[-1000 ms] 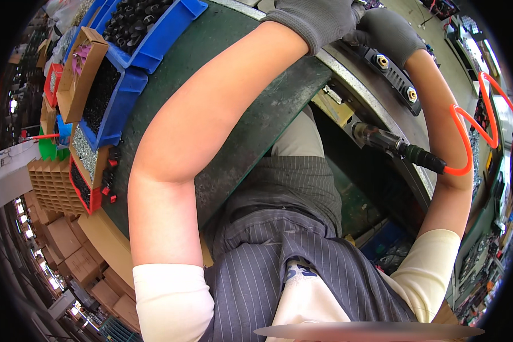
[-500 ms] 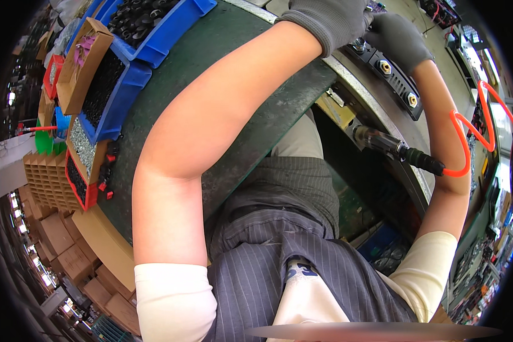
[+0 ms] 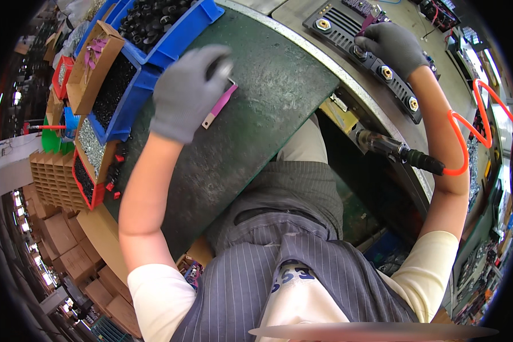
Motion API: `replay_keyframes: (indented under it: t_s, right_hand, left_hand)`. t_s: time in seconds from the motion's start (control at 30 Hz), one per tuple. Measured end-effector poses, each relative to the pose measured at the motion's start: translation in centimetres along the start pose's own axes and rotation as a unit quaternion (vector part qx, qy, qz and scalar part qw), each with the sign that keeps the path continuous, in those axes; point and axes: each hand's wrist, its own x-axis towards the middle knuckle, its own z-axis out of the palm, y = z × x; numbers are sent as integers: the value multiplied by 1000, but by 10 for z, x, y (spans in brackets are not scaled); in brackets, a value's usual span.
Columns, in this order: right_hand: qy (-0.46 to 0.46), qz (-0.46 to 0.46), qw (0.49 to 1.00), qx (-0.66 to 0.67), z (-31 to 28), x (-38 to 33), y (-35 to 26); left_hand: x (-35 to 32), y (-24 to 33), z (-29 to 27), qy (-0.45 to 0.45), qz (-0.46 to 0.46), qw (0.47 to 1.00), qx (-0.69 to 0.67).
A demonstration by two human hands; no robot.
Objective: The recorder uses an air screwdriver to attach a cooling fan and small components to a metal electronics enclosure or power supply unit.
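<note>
My left hand [image 3: 191, 94], in a grey glove, is over the dark green mat with its fingers curled and smeared by motion. Beside its fingertips is a purple strip [image 3: 219, 106] with a bare metal end; whether the hand touches it is unclear. My right hand [image 3: 394, 48], also gloved, is closed at a long black slotted panel [image 3: 376, 62] with brass-coloured fittings. A second purple strip [image 3: 371, 20] sticks out by its fingertips and appears pinched there. Part of the panel is hidden under this hand.
Blue bins [image 3: 179, 28] of black parts line the left, with a cardboard box [image 3: 91, 77] of purple pieces. A pneumatic screwdriver [image 3: 382, 142] on an orange coiled hose [image 3: 467, 134] sits at the bench's metal edge [image 3: 325, 54]. A cardboard divider [image 3: 54, 176] stands farther left.
My left hand has moved from the black panel leftward over the mat, exposing the panel's far end and the purple strip on the left. The right hand stays at the panel, slightly shifted.
</note>
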Motion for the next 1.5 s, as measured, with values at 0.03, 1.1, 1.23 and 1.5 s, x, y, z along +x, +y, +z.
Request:
replay_keyframes:
  t_s: [0.03,1.1,1.23,1.5]
  right_hand:
    - [27,24,999,-5,4,0,4]
    - [189,189,806,528,31,-200,91]
    - [165,190,852,458,26,-183,77]
    - [79,93,937,327,26,-155,74]
  left_hand:
    - [-16,-8,-4,-35,-48,998,11]
    - [87,195,112,-84,167,905,-383]
    - [96,215,123,-46,203,944,-255]
    - [102,230,128,-69,220,963,-140]
